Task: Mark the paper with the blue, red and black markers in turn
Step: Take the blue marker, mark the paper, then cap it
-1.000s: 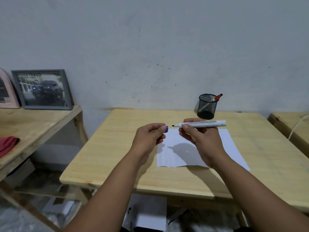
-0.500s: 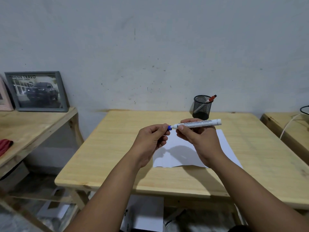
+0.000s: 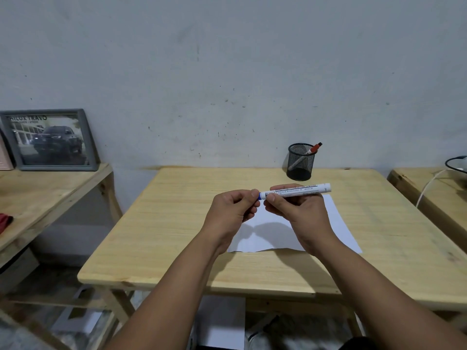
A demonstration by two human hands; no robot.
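Note:
My right hand holds the white barrel of the blue marker level above the table. My left hand pinches the marker's blue cap, which sits on the barrel's left end. Beneath both hands lies the white paper on the wooden table; I can make out no marks on its visible part. A black mesh pen cup stands at the back of the table with the red marker leaning out of it. No black marker is visible.
A lower wooden bench on the left carries a framed car picture and a red cloth. Another wooden table with a white cable stands at the right. Boxes and papers lie under the table.
One second ago the cap was off in my left hand, apart from the bare tip. My hands came together and the cap now sits on the marker's end.

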